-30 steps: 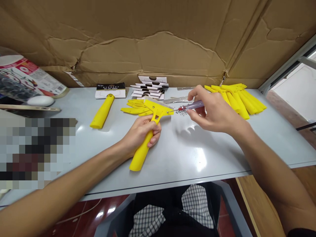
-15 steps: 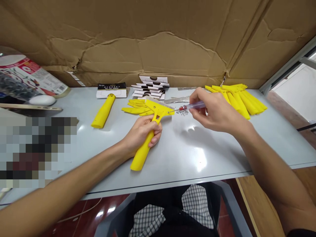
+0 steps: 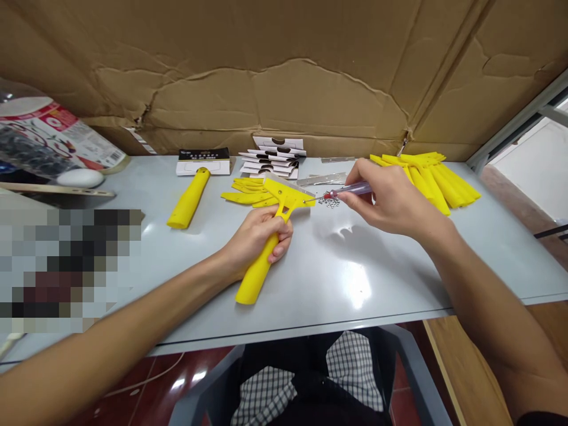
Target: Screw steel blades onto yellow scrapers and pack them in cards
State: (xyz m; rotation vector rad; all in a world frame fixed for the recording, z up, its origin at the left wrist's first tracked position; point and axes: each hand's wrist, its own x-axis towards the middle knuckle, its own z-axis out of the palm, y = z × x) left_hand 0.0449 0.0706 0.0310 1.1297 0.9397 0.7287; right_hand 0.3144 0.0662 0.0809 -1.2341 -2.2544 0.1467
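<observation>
My left hand [image 3: 262, 235] is wrapped round the yellow handle of a scraper [image 3: 255, 279], whose wide head points away from me and carries a metal blade along its far edge. In my right hand [image 3: 385, 198] is a screwdriver [image 3: 352, 189] with a clear purplish handle and a red collar. Its thin tip meets the screw at the right end of the scraper's head. Just beyond the tip lies a small heap of screws [image 3: 331, 201] on the table. Several flat yellow pieces [image 3: 242, 193] lie behind the scraper's head, partly hidden by it.
A loose yellow handle [image 3: 189, 201] lies at left by a black-and-white card [image 3: 203, 165]. Folded white cards [image 3: 277, 155] are stacked at the back, with metal blades [image 3: 326, 178] nearby. More yellow scraper bodies [image 3: 437, 177] are piled at right. Cardboard [image 3: 284, 94] walls the rear of the table.
The fingers of my right hand have shifted slightly on the screwdriver, while its tip stays at the same screw. My left hand holds the scraper as before; the view has moved slightly.
</observation>
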